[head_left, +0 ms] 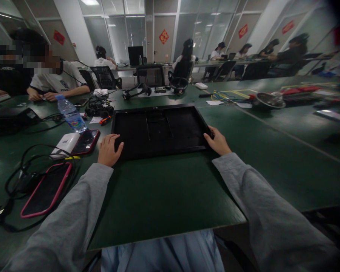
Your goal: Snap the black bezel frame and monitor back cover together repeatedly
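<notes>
A shallow black rectangular frame (184, 140) with raised rims lies flat on the green table in front of me, several thin ridges on its recessed inside. At its near left corner, my left hand (109, 149) is curled against the side, the thumb and fingers reaching over the rim. My right hand (218, 141) grips the right side, its thumb over the rim and its other fingers mostly hidden on the outer side. Both hands touch the frame at the same time.
Left of me lie a pink-cased phone (47, 190), a black cable (22, 166), a white box (65, 145), another phone (86, 141) and a water bottle (70, 115). A metal bowl (269, 100) and wires stand at the right back. Several people sit around.
</notes>
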The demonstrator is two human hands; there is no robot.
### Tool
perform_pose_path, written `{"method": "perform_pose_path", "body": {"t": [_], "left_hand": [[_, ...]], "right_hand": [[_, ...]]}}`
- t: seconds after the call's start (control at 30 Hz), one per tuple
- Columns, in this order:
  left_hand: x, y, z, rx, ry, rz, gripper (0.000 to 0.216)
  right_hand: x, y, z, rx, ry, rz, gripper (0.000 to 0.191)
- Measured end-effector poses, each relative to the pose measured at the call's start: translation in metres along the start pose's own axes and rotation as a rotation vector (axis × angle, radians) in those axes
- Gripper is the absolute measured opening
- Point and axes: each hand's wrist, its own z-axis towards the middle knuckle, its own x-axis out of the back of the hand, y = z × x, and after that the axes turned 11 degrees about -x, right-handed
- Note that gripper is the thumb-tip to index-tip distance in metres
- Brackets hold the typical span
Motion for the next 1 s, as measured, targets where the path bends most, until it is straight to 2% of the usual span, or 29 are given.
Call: {"method": "perform_pose_path", "body": {"t": [0.8,1.0], "left_hand": [[-0.0016,-0.0012,-0.0003,-0.008,-0.054,0.016,0.047],[-0.0021,-0.0008,-0.0001,-0.004,-0.050,0.006,0.045]], "right_hand": [[-0.0017,0.0037,0.0018,0.007,-0.019,0.003,0.066],[-0.0009,0.0011,0.0016,0.057,0.052,-0.080,0.063]]}}
